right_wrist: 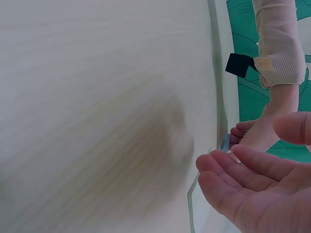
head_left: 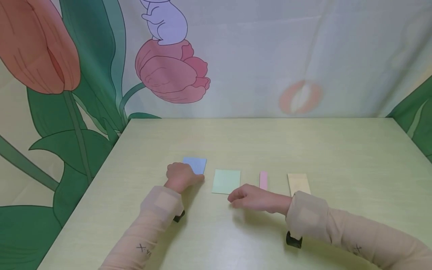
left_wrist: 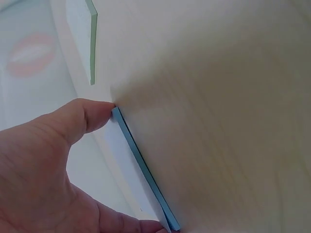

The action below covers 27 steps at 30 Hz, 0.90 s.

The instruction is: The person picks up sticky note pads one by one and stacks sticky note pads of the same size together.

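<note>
My left hand (head_left: 180,177) grips a blue sticky note pad (head_left: 196,165) at the left of the row, thumb at one corner and fingers at the far one. Seen from the left wrist, the blue edge of the pad (left_wrist: 142,162) runs between thumb and fingertips, and its top sheet parts slightly from the stack at the finger end. My right hand (head_left: 254,198) hovers over the table with relaxed, gently bent fingers and holds nothing. Its fingertips are near the lower right corner of a pale green sticky note pad (head_left: 226,182).
Right of the green pad lie a narrow pink sticky note pad (head_left: 263,180) and a pale yellow pad (head_left: 298,182), partly hidden by the right arm. They lie on a light wood-grain table (head_left: 351,161). Behind it hangs a curtain (head_left: 243,56) printed with tulips.
</note>
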Tool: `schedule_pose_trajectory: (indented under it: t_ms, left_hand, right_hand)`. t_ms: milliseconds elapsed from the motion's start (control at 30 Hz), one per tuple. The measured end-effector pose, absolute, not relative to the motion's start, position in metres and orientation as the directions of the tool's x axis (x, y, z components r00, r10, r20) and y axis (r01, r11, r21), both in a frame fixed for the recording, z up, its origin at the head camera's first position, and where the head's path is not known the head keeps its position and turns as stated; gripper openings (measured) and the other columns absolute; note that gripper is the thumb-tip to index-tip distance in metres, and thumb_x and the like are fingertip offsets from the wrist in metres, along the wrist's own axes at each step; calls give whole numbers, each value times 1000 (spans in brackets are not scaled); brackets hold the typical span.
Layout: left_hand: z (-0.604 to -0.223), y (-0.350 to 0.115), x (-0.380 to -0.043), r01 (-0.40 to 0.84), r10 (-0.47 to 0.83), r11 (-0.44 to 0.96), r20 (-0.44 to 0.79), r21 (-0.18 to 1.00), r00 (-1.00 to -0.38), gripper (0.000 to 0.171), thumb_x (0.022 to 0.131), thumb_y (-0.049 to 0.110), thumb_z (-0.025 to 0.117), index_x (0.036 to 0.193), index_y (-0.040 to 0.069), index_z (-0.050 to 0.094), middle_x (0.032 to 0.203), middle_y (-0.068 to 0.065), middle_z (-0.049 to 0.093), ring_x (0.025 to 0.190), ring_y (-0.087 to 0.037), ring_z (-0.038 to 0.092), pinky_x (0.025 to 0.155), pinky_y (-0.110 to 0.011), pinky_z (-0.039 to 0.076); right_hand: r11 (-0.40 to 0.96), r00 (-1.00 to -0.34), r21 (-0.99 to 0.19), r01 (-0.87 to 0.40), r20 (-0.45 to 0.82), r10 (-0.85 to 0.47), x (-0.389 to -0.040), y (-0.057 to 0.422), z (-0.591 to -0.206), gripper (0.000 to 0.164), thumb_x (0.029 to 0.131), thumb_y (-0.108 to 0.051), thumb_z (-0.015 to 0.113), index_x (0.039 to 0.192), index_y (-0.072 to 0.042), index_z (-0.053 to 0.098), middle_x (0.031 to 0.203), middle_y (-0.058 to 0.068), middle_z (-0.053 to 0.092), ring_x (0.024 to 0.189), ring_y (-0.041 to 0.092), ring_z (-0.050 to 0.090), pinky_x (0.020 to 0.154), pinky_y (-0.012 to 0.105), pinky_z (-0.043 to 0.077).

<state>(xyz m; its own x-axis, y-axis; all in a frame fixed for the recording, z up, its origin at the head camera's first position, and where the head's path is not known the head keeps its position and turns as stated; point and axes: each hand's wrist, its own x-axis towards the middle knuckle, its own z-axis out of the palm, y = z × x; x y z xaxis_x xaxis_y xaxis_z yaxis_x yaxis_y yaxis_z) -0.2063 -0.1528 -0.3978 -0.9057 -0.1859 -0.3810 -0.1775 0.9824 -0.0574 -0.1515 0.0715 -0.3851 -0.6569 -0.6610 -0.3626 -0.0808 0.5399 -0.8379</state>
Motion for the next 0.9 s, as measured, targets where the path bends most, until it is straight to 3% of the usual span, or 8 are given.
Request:
schedule_pose_trajectory:
  t_ms: [133,467,900]
  left_hand:
    - [-398,-153,-206,-184,-191,981,-376,-56,-907,54,74,57,48,68,4,55,69,-6,46,72,-19,42,63,-29,32]
    - [-398,-156,-206,-266,-231,963,-361,47,-903,65,69,55,52,89,-7,53,85,-15,45,82,-25,40,58,-28,35]
    - [-389,-164,-204,-229,-184,969,-335,98,-924,60,71,52,49,92,-4,54,84,-14,49,80,-25,41,59,-29,34]
  right_hand:
    - [542,-659,-836,-79,-365,-658,-151,72,-386,34,87,-16,51,116,2,54,118,13,56,110,25,51,93,43,39]
    - [553,-665,-830,-73,-372,-647,-152,72,-388,34,86,-17,51,115,0,55,118,12,57,111,25,51,94,44,39]
    - [535,-658,-841,-82,-358,-663,-151,73,-385,35,86,-17,51,116,2,54,119,14,56,112,26,49,94,44,38]
